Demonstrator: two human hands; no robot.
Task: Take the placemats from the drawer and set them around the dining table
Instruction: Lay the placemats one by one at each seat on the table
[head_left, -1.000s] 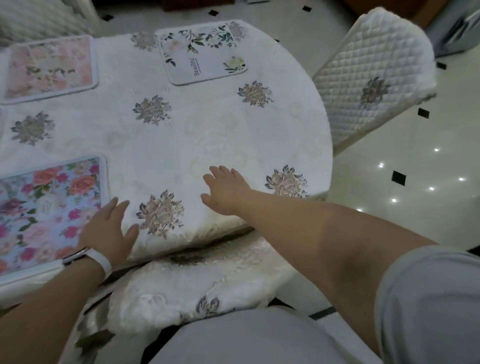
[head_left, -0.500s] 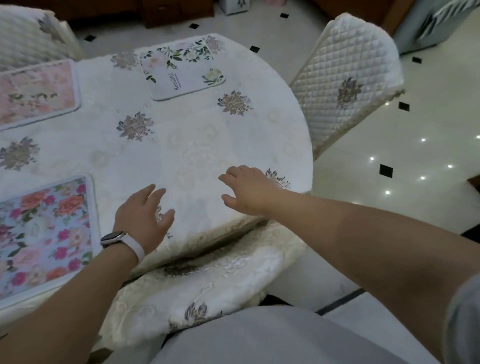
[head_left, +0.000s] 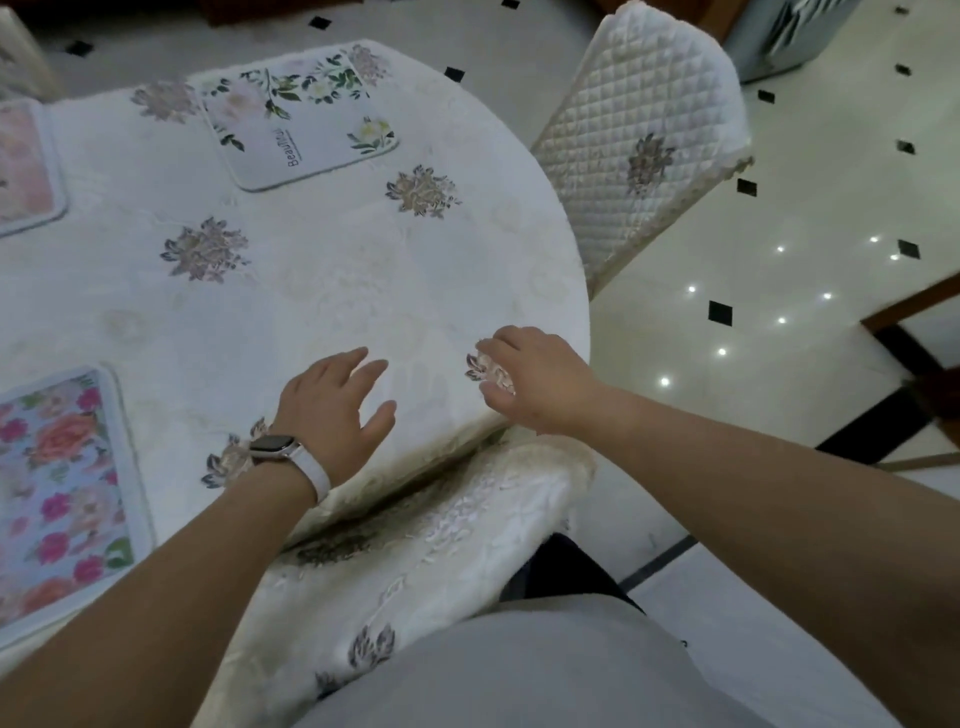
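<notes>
Three placemats lie on the round dining table (head_left: 322, 291) with its white embroidered cloth. A blue mat with pink and orange roses (head_left: 57, 493) is at the near left. A white mat with green leaves (head_left: 298, 117) sits at the far side. A pale pink mat (head_left: 23, 166) shows at the left edge, partly cut off. My left hand (head_left: 332, 410), with a white watch on the wrist, rests flat on the cloth near the table's front edge, fingers apart. My right hand (head_left: 535, 379) lies palm down at the right rim, holding nothing.
A chair with a quilted white cover (head_left: 644, 135) stands at the table's right. Another covered chair seat (head_left: 415, 551) is tucked under the near edge, in front of my body. Glossy white floor tiles (head_left: 779, 291) with black diamonds spread to the right.
Both hands have slid to the right along the table's front edge, the left away from the rose mat, the right to the rim. My view has shifted right as well.
</notes>
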